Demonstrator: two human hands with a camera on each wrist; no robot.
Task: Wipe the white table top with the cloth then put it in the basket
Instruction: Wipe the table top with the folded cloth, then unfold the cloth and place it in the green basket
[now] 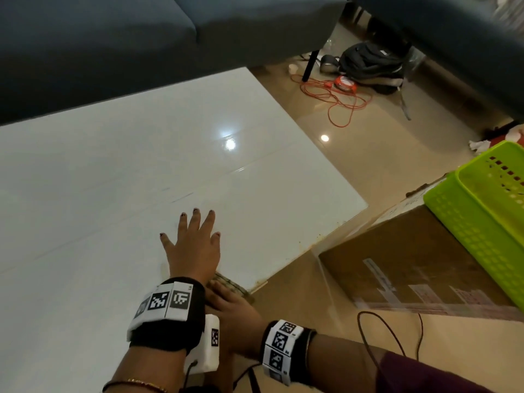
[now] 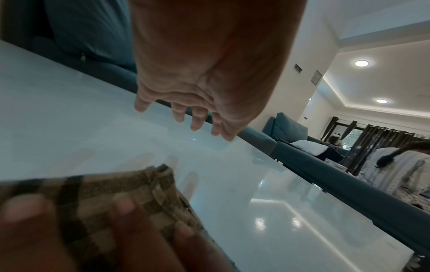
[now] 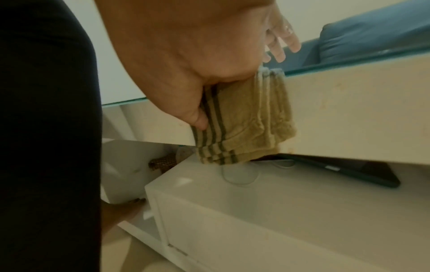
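Observation:
The white table top (image 1: 113,180) is glossy and bare. My left hand (image 1: 195,236) lies flat on it near the front edge, fingers spread and straight; the left wrist view shows its fingertips (image 2: 195,125) at the surface. The folded tan cloth (image 3: 244,119), with dark stripes, hangs over the table's front edge. My right hand (image 1: 226,302) pinches it, thumb (image 3: 200,119) on the hanging part and fingers (image 2: 125,211) on the part lying on top. From the head view only a sliver of the cloth (image 1: 229,283) shows. The green slotted basket (image 1: 465,219) stands at the right.
The basket sits on a cardboard box (image 1: 397,265) beside the table's right corner. A blue sofa (image 1: 113,38) borders the far edge. An orange cord (image 1: 340,100) and a dark backpack (image 1: 371,63) lie on the floor. Under the top, a shelf (image 3: 279,202) holds a dark flat device (image 3: 349,173).

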